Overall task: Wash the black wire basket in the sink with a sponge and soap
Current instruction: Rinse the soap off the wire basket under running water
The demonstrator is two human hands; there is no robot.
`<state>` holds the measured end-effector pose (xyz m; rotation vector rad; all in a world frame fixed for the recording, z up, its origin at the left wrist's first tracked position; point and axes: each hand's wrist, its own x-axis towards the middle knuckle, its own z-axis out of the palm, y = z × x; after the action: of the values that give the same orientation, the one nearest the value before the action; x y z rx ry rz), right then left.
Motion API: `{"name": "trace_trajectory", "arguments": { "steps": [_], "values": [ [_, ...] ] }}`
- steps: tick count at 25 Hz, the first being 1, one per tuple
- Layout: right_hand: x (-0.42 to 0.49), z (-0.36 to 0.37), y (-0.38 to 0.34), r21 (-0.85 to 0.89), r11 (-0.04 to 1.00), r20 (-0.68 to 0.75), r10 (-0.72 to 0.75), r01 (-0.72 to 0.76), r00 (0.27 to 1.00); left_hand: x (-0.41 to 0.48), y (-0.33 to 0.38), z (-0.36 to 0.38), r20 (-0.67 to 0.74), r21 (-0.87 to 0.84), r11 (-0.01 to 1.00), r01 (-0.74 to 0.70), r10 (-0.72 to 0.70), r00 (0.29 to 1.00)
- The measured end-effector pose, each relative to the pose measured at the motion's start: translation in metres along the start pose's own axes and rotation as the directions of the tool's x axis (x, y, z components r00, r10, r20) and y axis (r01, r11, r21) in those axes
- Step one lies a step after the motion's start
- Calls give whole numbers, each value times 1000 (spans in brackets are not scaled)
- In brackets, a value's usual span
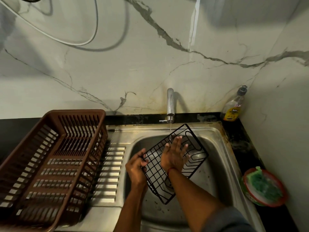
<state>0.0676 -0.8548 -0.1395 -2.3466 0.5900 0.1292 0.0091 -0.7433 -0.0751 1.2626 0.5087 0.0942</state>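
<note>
The black wire basket (155, 171) is tilted over the steel sink (215, 164), under a thin stream of water from the tap (170, 104). My left hand (136, 166) grips its left rim. My right hand (175, 153) lies flat and open on the grid, fingers spread, near the falling water. A green sponge (265, 185) rests in a red-rimmed bowl (276, 200) on the counter to the right. A dish soap bottle (234, 106) stands in the back right corner.
A brown plastic dish rack (50, 158) sits on the ribbed steel drainboard (110, 173) to the left of the sink. The marble wall rises behind the tap and on the right. A white cable (50, 35) hangs on the wall.
</note>
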Motion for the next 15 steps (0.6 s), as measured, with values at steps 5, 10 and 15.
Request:
{"name": "trace_trajectory", "arguments": {
  "steps": [5,10,15],
  "values": [
    [-17,-6,-40,208,941,-83,288,-266,954,-10,-7,1,-54,-150,988,45,-54,997],
    [4,4,-34,-199,922,-48,-349,333,936,-19,2,6,-71,-303,948,96,-123,990],
    [-7,-7,-55,143,974,-174,202,-178,964,-15,7,4,-128,-280,960,5,-42,991]
  ]
}}
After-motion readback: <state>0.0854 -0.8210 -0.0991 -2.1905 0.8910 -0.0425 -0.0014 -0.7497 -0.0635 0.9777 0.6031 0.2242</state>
